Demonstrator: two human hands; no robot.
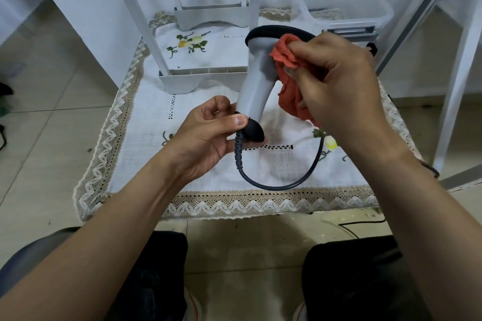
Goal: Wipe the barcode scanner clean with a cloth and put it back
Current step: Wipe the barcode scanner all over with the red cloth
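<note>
A grey barcode scanner (254, 86) with a black rim on its head is held upright above the low table. My left hand (208, 133) grips the black base of its handle, where a dark cable (281, 185) loops down onto the cloth-covered table. My right hand (336, 86) holds a bunched orange cloth (287, 60) pressed against the right side of the scanner, at the neck below the head. Part of the scanner's head is hidden behind the cloth and my right hand.
The low table carries a white embroidered tablecloth (208, 182) with a lace border. A white plastic stand (203, 78) rests on it at the back, and a clear plastic box (365, 15) stands at the back right. My knees and shoes are below the table's front edge.
</note>
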